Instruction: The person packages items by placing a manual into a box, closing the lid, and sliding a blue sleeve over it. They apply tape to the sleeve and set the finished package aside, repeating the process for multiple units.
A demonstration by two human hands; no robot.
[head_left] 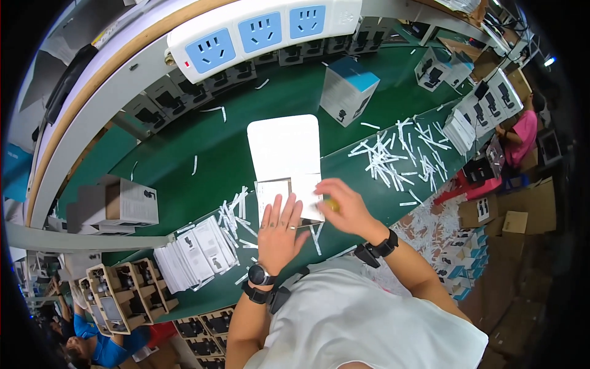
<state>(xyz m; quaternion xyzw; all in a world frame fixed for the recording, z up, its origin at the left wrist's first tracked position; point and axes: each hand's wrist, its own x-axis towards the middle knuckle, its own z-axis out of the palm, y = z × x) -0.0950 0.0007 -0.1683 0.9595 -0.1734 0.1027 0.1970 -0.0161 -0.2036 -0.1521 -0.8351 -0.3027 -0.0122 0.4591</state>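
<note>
At the centre of the frame a white flat box (pixel 286 161) lies on the green worktop (pixel 203 154), its long side running away from the person. The left hand (pixel 279 230) rests flat on the near end of it, fingers spread and straight, palm pressing down on a pale sheet (pixel 270 192) with a darker border that sits on the box's lower left part; it grips nothing. The right hand (pixel 344 206) lies just beside it to the right, fingers curled loosely over the box's near right corner, with a small yellow object (pixel 332 205) showing under the fingers; whether it is pinched or only covered cannot be told. Both wrists carry black bands, and the left one a watch (pixel 260 275).

Left of the hands, in the lower middle of the frame, a fanned stack of printed leaflets (pixel 195 251) lies on the worktop, with white paper strips (pixel 236 215) scattered between it and the box. A denser litter of strips (pixel 399 157) spreads to the right of the box. Above centre right stands a white-and-blue carton (pixel 348 89). A white power strip with blue sockets (pixel 258 31) hangs across the top. At lower left, cardboard trays (pixel 126 295) hold dark devices, and a cardboard box (pixel 123 202) sits at the left. Another person in a pink top (pixel 522 132) sits at the far right.
</note>
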